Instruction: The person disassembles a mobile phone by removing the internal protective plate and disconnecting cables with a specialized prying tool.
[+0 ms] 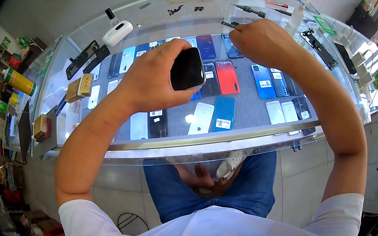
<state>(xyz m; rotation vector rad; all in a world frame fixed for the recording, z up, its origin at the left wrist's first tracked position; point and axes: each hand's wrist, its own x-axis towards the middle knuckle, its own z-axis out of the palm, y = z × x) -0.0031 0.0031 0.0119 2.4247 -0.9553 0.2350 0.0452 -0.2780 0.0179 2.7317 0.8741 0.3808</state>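
My left hand (152, 76) is wrapped round a smartphone (188, 70) with a black face and a pale metal edge, held above the glass counter. At the far side of the counter, my right hand (262, 42) has its fingers curled down toward the glass. A small dark slim tool (229, 24) sticks out at its fingertips; most of it is hidden, so its kind is unclear. A green-handled screwdriver (250, 11) lies just beyond that hand.
Under the counter's glass (164, 21) lie rows of phones, among them a red phone (228, 77). On top are a white rounded device (117, 33), a dark phone frame (82, 59), small boxes (79, 88), another phone frame (320, 49) and a clear bottle (295, 19).
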